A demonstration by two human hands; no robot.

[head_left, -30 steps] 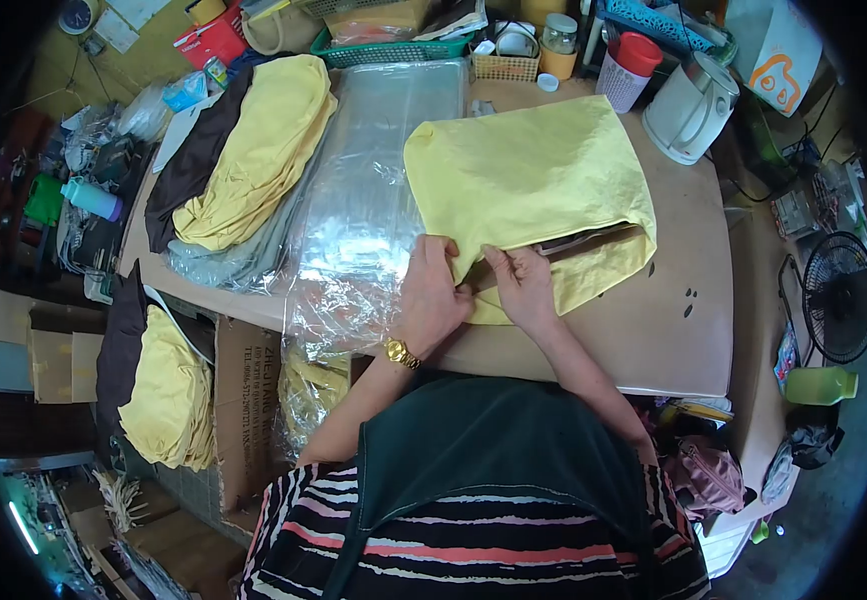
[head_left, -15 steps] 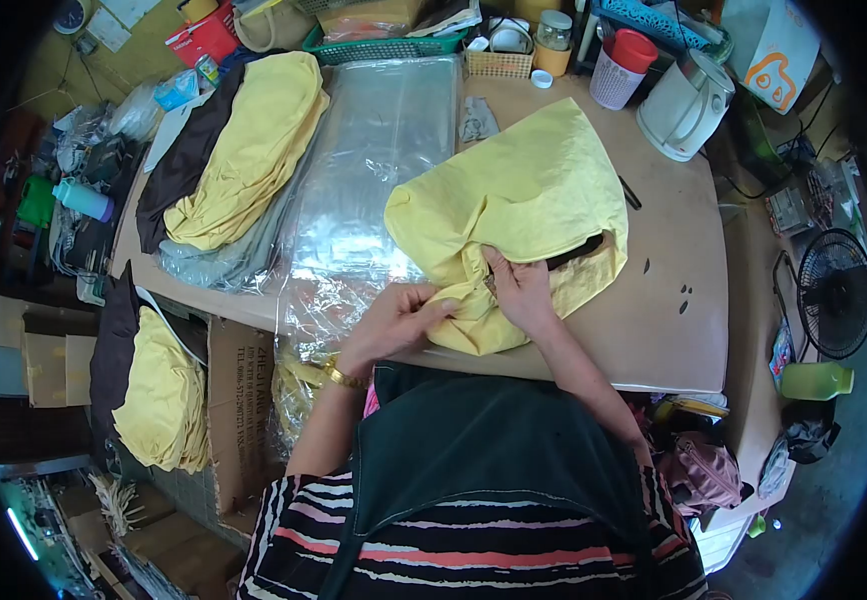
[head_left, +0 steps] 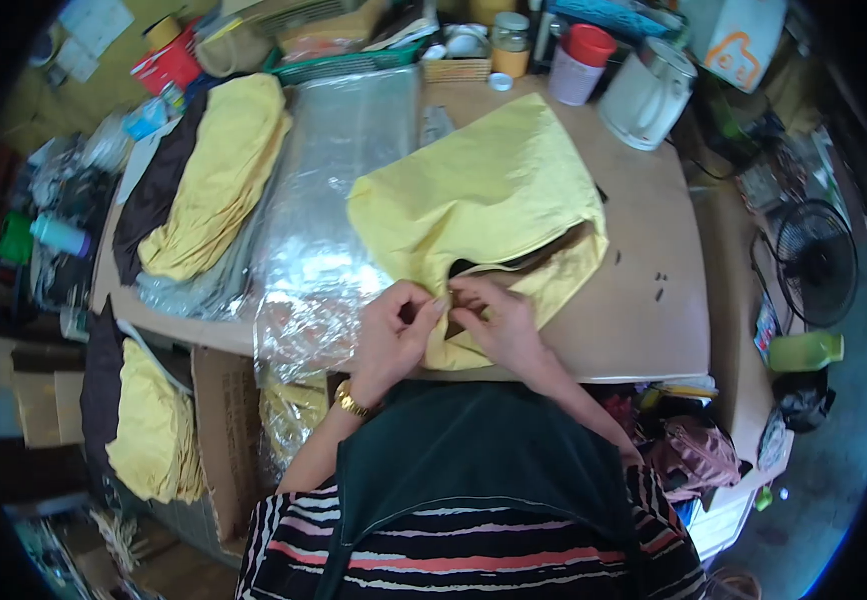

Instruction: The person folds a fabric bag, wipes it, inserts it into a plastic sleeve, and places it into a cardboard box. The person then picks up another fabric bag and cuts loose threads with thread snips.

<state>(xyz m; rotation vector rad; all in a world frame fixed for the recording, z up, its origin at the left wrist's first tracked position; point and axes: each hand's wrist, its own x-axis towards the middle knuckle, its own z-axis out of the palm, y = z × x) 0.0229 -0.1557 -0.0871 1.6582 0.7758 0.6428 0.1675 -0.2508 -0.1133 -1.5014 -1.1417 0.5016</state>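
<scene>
A yellow cloth bag [head_left: 484, 190] lies on the tabletop, its opening towards me and showing a dark inside. My left hand [head_left: 394, 335], with a gold watch at the wrist, pinches the bag's near edge between thumb and finger. Close beside it on the right, my right hand [head_left: 499, 320] grips the same edge at the opening. Left of the bag lies a stack of clear plastic sleeves [head_left: 329, 180]. Beyond the sleeves is a pile of folded yellow and dark cloth [head_left: 224, 170].
The brown tabletop [head_left: 654, 330] carries a white kettle [head_left: 649, 95], a red-lidded container [head_left: 581, 65] and a green basket [head_left: 354, 62] at the back. A cardboard box [head_left: 226, 440] and more yellow cloth [head_left: 154, 430] are at the lower left. A fan [head_left: 816, 262] stands at the right.
The view has shifted, so the table things appear further left. My hands have come closer together at the bag's opening, and the bag's near edge has been turned and bunched.
</scene>
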